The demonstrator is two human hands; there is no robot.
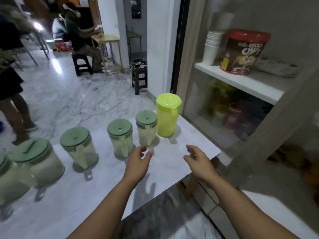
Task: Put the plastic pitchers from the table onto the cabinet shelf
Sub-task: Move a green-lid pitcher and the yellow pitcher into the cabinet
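Both hands reach out over the white desk [172,169] at lower centre, each grip released and empty. The left hand [139,163] hovers just before the nearest green-lidded pitcher [145,129], fingers loosely spread; the right hand [198,160] hangs apart to its right. A yellow-green pitcher [168,117] stands upright at the desk's far corner, touching that one. More green-lidded pitchers [78,146] line the desk toward the left edge. The cabinet shelf [238,80], upper right, carries a cereal tub [244,51] and stacked white cups [212,47].
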